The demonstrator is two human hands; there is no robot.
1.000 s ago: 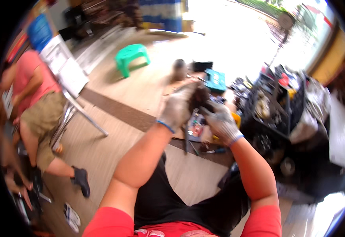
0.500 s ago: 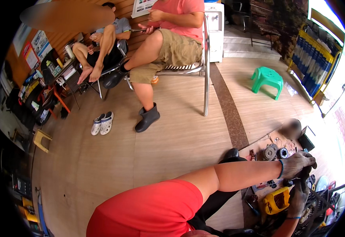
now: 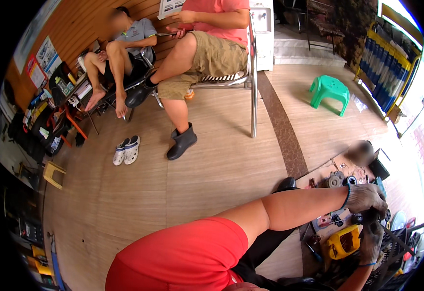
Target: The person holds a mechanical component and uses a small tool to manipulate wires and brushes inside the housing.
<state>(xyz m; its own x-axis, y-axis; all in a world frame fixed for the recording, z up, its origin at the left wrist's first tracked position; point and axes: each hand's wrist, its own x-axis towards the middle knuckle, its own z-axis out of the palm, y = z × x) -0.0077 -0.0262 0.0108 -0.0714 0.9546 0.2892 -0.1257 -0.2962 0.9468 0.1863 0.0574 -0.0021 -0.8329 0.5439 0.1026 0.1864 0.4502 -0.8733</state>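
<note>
My two hands wear grey work gloves with blue cuffs and meet at the right side of the view. My left hand (image 3: 366, 199), on the outstretched left arm, is curled with its fingers pointing down. Just below it, my right hand (image 3: 371, 242) is raised, its fingers closed near the left one's fingertips. Something dark (image 3: 371, 216) sits between them, too small and covered to name. Beside the right hand lies a yellow cut-open plastic container (image 3: 343, 242). Past the left hand, a round grey metal part (image 3: 334, 179) and a ring-shaped part (image 3: 351, 181) rest on a board.
A black box (image 3: 380, 164) stands at the board's far corner. Black crates and bars (image 3: 399, 245) crowd the right. Farther off are a green stool (image 3: 330, 93), a metal bench (image 3: 221, 85) with a seated person, another seated person (image 3: 136, 36), and pale clogs (image 3: 126, 150).
My left hand has dipped slightly, with its fingers bent further downward over the right hand. The view has shifted a little. The person at the far left has lowered their feet.
</note>
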